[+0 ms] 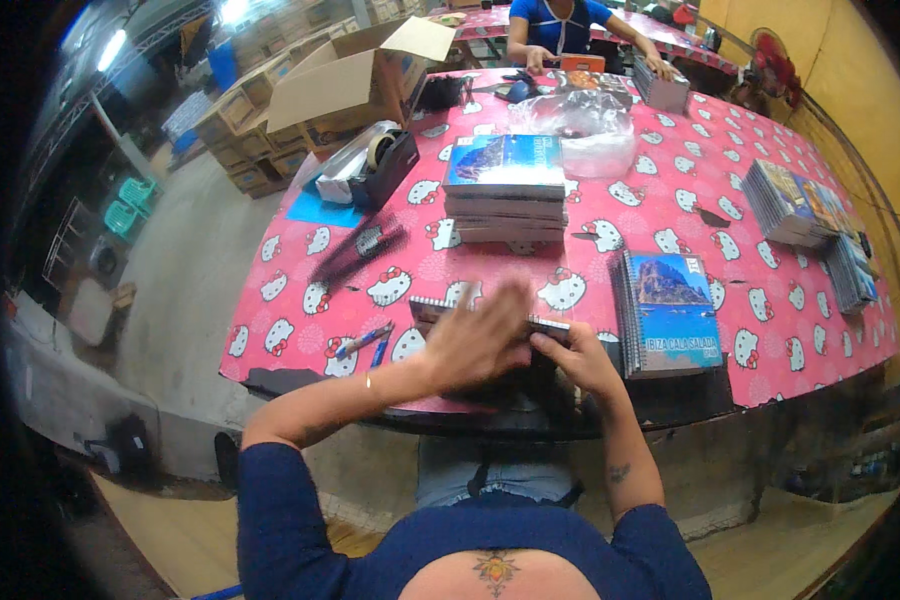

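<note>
At the table's near edge, a spiral notebook [430, 311] is tilted up with its wire-bound edge on top. My right hand [578, 358] is closed on its right end, the thumb on the near side. My left hand [482, 325], blurred by motion, lies across the notebook with its fingers stretched out; they hide most of the cover. To the right lies a thick pile of spiral notebooks [670, 310] with a blue seaside cover. Beyond my hands stands a taller stack of similar notebooks [505, 180].
Pens [370, 345] and a dark blurred bundle [360, 250] lie left, near a black tape dispenser [380, 165]. Clear plastic [590, 130] lies behind the stack. More notebooks [795, 205] sit right. An open carton [360, 85] stands far left. Across the table, a person [565, 25] handles notebooks.
</note>
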`<state>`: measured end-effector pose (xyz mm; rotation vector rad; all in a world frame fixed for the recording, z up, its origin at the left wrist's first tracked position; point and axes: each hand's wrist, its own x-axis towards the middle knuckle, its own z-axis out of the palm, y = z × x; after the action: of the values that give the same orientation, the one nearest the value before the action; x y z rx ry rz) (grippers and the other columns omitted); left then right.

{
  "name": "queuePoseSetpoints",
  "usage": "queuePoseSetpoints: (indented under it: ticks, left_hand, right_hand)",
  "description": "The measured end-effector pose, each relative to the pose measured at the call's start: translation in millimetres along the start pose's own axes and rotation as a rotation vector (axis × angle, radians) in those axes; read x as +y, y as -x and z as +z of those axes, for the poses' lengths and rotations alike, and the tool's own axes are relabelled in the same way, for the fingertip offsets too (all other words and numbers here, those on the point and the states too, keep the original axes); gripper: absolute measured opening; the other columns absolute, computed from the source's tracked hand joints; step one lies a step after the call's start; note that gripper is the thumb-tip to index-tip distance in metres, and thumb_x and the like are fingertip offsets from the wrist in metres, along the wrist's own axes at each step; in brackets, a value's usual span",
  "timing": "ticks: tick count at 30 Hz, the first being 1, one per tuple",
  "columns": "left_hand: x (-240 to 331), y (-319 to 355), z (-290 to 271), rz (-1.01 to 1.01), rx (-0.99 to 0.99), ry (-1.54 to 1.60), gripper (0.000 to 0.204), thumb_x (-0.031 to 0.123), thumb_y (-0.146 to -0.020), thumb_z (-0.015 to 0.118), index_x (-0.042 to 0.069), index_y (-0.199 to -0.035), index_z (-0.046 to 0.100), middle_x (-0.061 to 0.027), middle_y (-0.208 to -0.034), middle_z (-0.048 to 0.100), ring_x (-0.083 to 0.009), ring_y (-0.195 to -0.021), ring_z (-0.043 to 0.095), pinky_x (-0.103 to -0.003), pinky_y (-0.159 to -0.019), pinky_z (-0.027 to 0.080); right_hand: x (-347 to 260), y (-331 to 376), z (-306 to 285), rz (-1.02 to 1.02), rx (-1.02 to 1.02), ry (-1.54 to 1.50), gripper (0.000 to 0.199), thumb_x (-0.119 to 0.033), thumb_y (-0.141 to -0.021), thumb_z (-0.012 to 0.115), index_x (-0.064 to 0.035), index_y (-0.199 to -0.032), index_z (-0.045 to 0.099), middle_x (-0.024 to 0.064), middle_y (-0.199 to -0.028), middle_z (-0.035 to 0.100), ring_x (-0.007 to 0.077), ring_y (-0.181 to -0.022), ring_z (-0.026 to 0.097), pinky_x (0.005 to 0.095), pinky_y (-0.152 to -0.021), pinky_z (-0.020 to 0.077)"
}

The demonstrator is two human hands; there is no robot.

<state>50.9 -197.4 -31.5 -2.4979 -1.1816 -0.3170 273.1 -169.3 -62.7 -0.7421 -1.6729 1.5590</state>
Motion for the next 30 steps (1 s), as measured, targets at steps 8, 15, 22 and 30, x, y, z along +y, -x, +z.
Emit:
queuePoseSetpoints:
  ticks: [8, 15, 22, 30]
  left_hand:
    - [25.4, 8.8, 1.7, 0.067, 0.034, 0.042, 0.08, 0.056, -0.1, 0.038, -0.004, -0.151, 0.03, -0.0231, -0.16, 0.025, -0.0345, -0.152, 0.013, -0.058, -0.12, 0.0]
    - [37.2, 7.2, -7.0, 0.066, -0.061, 0.185, 0.079, 0.055, -0.099, 0.041, -0.004, -0.151, 0.03, -0.0235, -0.159, 0.026, -0.0354, -0.151, 0.017, -0.057, -0.12, 0.002]
    - [74.8, 43.3, -23.5, -0.594, 0.406, 0.79, 0.06, 0.024, -0.099, 0.053, -0.009, -0.146, 0.035, -0.0246, -0.142, 0.045, -0.0376, -0.135, 0.043, -0.046, -0.114, 0.03]
    - [-8.2, 73.8, -1.0, -0.854, -0.019, 1.35, 0.054, 0.041, -0.103, 0.049, -0.001, -0.136, 0.053, -0.0179, -0.13, 0.06, -0.0262, -0.124, 0.055, -0.039, -0.108, 0.039]
  right_hand:
    - [-4.6, 0.4, -5.2, -0.005, -0.017, 0.079, 0.026, -0.01, -0.097, 0.061, 0.0039, -0.118, 0.065, 0.0032, -0.099, 0.07, 0.0089, -0.094, 0.061, 0.0291, -0.083, 0.0514]
    - [2.6, -1.7, -5.3, -0.038, -0.012, 0.138, 0.027, -0.009, -0.095, 0.061, 0.0015, -0.119, 0.066, 0.0079, -0.098, 0.073, 0.0102, -0.093, 0.063, 0.0317, -0.084, 0.0521]
    - [-35.4, 27.1, 42.6, 0.066, 0.417, 0.305, 0.031, -0.014, -0.092, 0.069, 0.003, -0.116, 0.062, 0.0182, -0.094, 0.073, 0.02, -0.09, 0.07, 0.0373, -0.079, 0.0544]
    - [-0.1, 40.0, 98.3, -0.567, 0.294, 1.157, 0.049, -0.035, -0.08, 0.076, -0.0213, -0.125, 0.063, 0.0057, -0.12, 0.05, 0.026, -0.109, 0.046, 0.0436, -0.09, 0.0369]
